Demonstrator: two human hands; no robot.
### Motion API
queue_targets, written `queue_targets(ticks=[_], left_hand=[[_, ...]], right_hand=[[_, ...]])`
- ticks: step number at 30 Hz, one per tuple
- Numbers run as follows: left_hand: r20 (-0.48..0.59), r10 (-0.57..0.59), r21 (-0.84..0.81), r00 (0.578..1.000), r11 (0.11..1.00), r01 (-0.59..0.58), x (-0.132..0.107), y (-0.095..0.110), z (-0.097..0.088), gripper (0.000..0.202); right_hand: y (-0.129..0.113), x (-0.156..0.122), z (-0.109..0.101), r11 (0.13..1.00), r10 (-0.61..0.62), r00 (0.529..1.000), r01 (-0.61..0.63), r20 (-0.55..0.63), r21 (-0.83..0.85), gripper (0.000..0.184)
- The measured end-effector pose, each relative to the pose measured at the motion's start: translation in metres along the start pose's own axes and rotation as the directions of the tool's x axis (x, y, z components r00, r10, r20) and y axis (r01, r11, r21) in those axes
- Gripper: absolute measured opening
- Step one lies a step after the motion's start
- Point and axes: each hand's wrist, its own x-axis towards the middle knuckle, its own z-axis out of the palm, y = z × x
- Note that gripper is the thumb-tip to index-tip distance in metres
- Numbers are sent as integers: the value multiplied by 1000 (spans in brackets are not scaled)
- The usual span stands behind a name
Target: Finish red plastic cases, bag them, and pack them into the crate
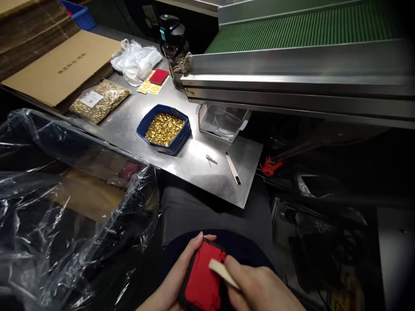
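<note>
Low in the view, over my lap, my left hand (pixel 181 270) is wrapped round the left edge of a red and black rectangular case (pixel 204 272), which looks like a phone case. My right hand (pixel 256 283) pinches a flat cream-coloured stick (pixel 222 272), its blunt end lying over the red face. Black edging frames the red panel, and its lower end runs out of view. My right fingers hide part of its right edge.
On the metal table (pixel 207 185) stand a blue bin of gold pieces (pixel 165 129), tweezers-like metal tool (pixel 211 160), a white-handled tool (pixel 233 168), and a bag of gold pieces (pixel 100 99). A green conveyor (pixel 292 30) overhangs the right; clear plastic (pixel 65 216) hangs left.
</note>
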Motion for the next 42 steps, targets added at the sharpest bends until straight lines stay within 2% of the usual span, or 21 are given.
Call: queue_targets(ticks=[4,7,9,12,15,17,20,21,23,25,29,33,36,38,41,42], left_hand=[[-3,-27,-14,1000,1000,27,-2,4,4,58],[-12,-28,-36,1000,999,27,-5,7,9,52],[-37,-17,-51,999,999,15,-6,9,12,49],[-36,-13,-34,999,999,12,-6,8,13,51],[-26,3,-16,1000,1000,-3,-4,6,12,48],[-61,-3,-24,998,1000,1,-3,5,10,47],[-51,-22,-1,998,1000,22,-2,6,10,50],[-28,-23,2,999,1000,23,-2,7,9,50],[3,-14,-12,1000,1000,14,-2,8,8,44],[-11,-19,-35,1000,999,18,-1,7,8,40],[-7,-14,-1,1000,1000,14,0,6,8,47],[76,-25,-14,997,1000,26,2,5,5,47],[59,-35,-12,998,999,35,3,5,2,48],[51,-25,9,998,1000,25,3,6,1,49],[52,-35,-35,998,999,37,1,6,2,45],[43,-41,-58,998,997,44,0,6,2,43]], right_hand=[[2,0,-4,1000,2,996,-3,87,21,17],[1,2,-8,989,-69,998,68,3,130,12],[1,1,-9,984,-26,1000,24,5,174,11],[2,-2,-7,982,56,993,-74,104,176,13],[1,-2,-7,980,-1,999,-9,49,201,13],[0,-1,-9,977,16,999,-22,28,213,12],[-2,2,-13,984,49,989,-72,142,161,14],[-2,3,-14,989,32,989,-53,146,138,14],[-1,3,-18,992,-27,997,17,76,121,12],[1,2,-22,992,-36,999,32,28,126,11],[0,1,-21,997,-9,989,-3,151,79,15],[-5,4,-17,996,-84,989,79,118,44,14],[-6,5,-17,999,3,976,-12,218,38,11],[-6,7,-17,999,22,965,-14,261,-31,14],[-3,9,-15,996,-66,990,73,127,-52,14],[-2,9,-15,998,-60,995,63,83,-28,14]])
